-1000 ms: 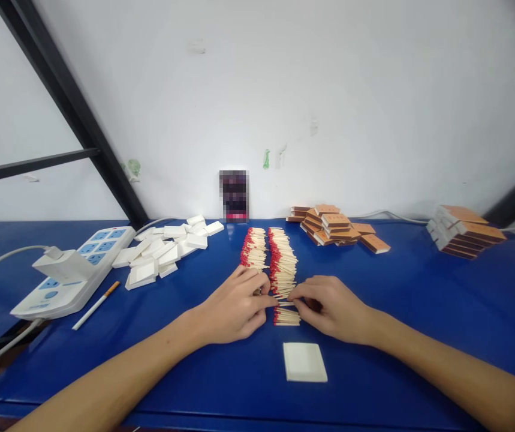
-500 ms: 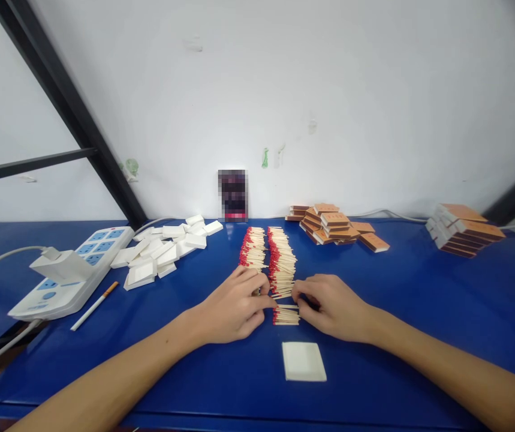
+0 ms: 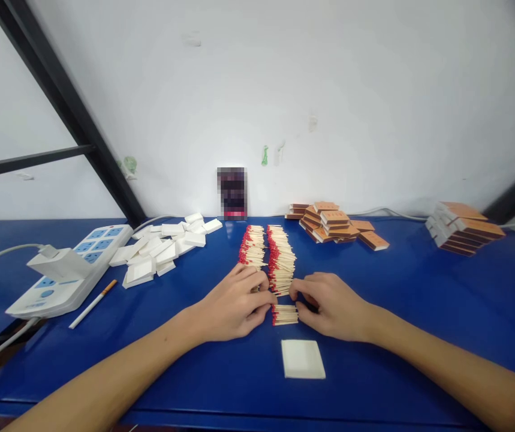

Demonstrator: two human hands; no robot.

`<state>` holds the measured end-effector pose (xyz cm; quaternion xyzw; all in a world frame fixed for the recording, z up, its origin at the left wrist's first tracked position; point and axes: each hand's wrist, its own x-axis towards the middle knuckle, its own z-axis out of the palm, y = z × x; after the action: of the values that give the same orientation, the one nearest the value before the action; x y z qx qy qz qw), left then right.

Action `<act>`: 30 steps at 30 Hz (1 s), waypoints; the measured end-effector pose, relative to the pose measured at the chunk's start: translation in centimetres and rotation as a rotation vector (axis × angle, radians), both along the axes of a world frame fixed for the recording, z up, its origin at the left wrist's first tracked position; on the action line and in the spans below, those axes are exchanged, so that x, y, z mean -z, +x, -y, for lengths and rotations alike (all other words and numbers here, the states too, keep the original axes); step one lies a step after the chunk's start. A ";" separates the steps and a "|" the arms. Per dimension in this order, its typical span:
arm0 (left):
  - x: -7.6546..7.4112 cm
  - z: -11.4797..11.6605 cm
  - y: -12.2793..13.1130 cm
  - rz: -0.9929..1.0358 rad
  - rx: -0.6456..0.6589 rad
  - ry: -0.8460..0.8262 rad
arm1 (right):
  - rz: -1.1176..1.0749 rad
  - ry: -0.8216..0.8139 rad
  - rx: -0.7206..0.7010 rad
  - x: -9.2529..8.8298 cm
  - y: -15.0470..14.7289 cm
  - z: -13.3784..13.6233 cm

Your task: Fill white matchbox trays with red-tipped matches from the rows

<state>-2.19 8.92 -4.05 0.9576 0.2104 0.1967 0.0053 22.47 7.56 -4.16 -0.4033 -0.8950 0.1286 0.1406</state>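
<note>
A small bunch of red-tipped matches (image 3: 286,315) lies between my two hands, separated by a narrow gap from the longer row of matches (image 3: 281,264) behind it. My left hand (image 3: 238,303) is curled, with its index finger and thumb at the red heads of the bunch. At the plain wooden ends, the bent thumb and index finger of my right hand (image 3: 322,305) press in from the other side. A second row of matches (image 3: 252,246) runs behind my left fingers, which hide its near end. Just in front lies a white matchbox tray (image 3: 303,359).
White matchbox trays (image 3: 151,252) are heaped at the left, beside a power strip (image 3: 71,270) and a cigarette (image 3: 93,303). Orange-brown matchboxes (image 3: 336,225) are piled at the back, and more matchboxes (image 3: 464,228) are stacked far right. A blurred dark panel (image 3: 232,192) leans on the wall.
My left index finger has drawn slightly back from the gap, and the small bunch looks a little more even. The whole view has shifted slightly.
</note>
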 end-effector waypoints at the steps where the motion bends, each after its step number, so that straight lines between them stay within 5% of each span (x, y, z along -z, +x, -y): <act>1: 0.0 0.0 0.0 -0.003 0.000 0.001 | 0.000 -0.001 0.000 0.0 0.0 0.0; 30: -0.1 0.2 0.2 0.024 -0.008 -0.006 | -0.036 -0.092 -0.193 -0.9 0.4 0.3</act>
<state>-2.01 8.67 -3.94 0.9543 0.2145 0.2078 0.0097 22.84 7.30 -3.21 -0.3188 -0.9202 0.1898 0.1251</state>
